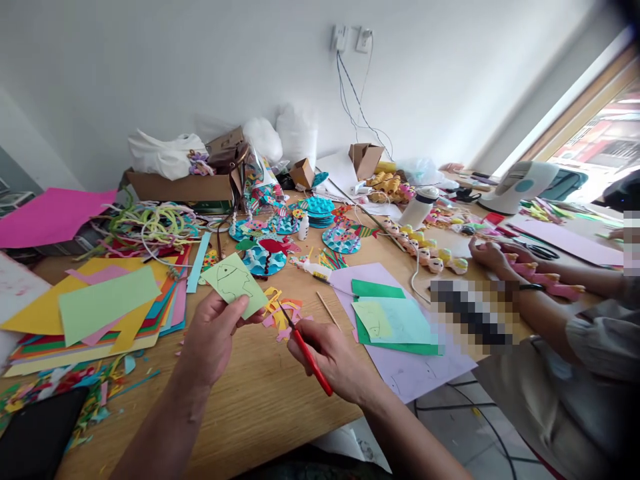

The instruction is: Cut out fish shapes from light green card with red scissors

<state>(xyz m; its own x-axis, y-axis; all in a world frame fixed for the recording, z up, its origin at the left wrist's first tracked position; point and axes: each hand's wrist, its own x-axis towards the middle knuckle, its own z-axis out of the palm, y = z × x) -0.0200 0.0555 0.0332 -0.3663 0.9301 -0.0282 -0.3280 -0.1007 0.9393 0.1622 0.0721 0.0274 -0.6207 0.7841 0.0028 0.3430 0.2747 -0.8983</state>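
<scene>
Between the thumb and fingers of my left hand (pixel 220 327) is a piece of light green paper (pixel 235 283) with a fish outline drawn on it in dark line. My right hand (pixel 325 357) is closed around red-handled scissors (pixel 311 360). Their dark blades point up and left, close to the paper's right edge but apart from it. Orange, yellow and pink paper scraps (pixel 280 310) lie on the table just behind the blades. A thin wooden stick (pixel 329 311) rests right of the scraps.
At left are stacked coloured papers (pixel 100 300), cut shreds and a dark phone (pixel 43 433). Finished-looking blue paper discs (pixel 267 257) and a glue bottle (pixel 317 269) stand behind. Purple (pixel 400 367) and green sheets lie right. A co-worker's hands (pixel 493 260) are at far right.
</scene>
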